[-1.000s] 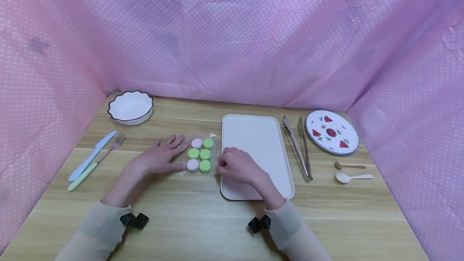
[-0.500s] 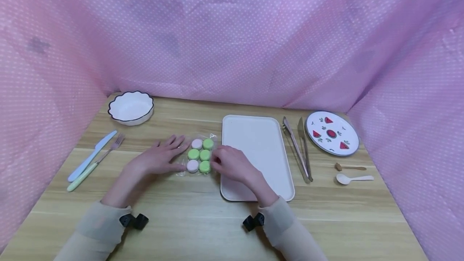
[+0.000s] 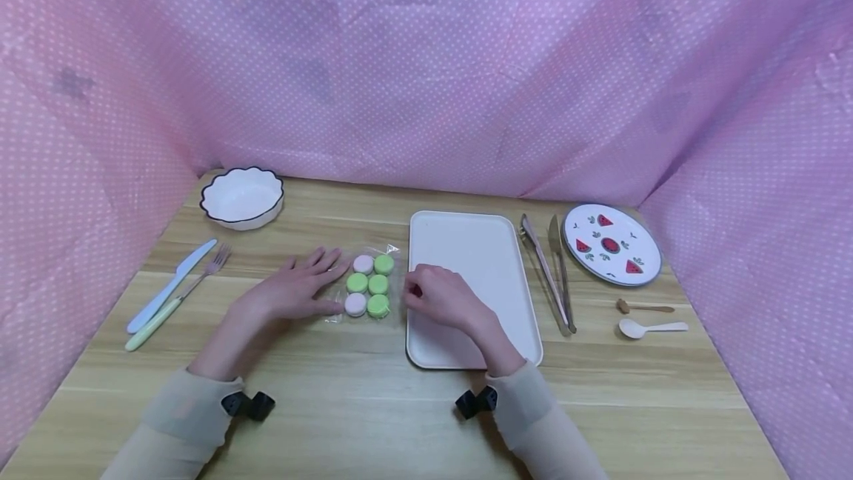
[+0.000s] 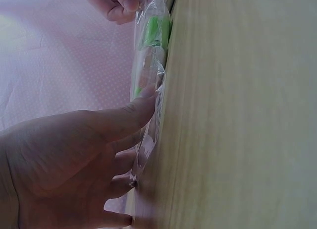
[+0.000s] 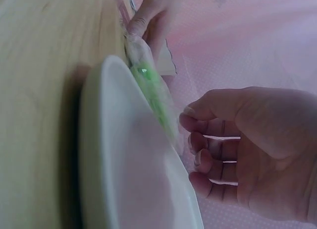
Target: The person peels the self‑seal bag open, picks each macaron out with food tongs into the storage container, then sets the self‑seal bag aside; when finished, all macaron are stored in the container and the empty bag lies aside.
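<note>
1. I see pink cloth (image 3: 426, 72) with pale dots hanging behind and on both sides, creased, with faint grey patches (image 3: 73, 84).
2. Below it I have a wood-grain table (image 3: 373, 406), the cloth falling to its back edge.
3. My light looks soft, leaving a pale sheen on the wood.

Clear packet (image 3: 395, 272) lying flat, four green, two pale pink macarons (image 3: 355, 305)
</note>
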### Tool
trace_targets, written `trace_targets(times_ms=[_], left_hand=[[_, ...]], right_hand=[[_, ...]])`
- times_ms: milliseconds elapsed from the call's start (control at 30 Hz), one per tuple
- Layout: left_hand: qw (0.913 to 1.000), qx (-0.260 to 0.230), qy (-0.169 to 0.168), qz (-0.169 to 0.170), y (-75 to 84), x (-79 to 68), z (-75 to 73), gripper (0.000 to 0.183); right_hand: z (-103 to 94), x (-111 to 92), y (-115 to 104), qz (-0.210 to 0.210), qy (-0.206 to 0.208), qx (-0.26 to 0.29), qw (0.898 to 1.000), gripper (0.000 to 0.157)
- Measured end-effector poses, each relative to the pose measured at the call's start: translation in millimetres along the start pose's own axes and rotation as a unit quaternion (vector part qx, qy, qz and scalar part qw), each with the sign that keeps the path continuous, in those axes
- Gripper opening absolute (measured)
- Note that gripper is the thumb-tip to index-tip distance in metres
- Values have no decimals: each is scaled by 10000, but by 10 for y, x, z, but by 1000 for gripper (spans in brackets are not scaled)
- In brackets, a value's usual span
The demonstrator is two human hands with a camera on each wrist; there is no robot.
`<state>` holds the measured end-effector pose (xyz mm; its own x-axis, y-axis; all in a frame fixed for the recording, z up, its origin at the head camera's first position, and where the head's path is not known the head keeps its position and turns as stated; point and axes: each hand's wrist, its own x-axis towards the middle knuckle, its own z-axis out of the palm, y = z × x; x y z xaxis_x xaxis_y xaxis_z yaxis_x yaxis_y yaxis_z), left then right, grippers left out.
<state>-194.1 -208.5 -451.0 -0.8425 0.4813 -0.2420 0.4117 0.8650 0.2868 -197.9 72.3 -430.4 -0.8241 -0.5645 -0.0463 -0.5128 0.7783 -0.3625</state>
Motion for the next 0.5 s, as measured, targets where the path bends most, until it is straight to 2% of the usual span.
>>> trace_targets(times_ms=[233, 500], left_hand=[[10000, 7, 2, -43, -16, 8, -5, 79], [9999, 34, -32, -95, -15, 19, 8, 79]], right_hand=[[1, 39, -5, 146, 8, 147, 9998, 12], [47, 191, -98, 54, 154, 190, 9997, 14]])
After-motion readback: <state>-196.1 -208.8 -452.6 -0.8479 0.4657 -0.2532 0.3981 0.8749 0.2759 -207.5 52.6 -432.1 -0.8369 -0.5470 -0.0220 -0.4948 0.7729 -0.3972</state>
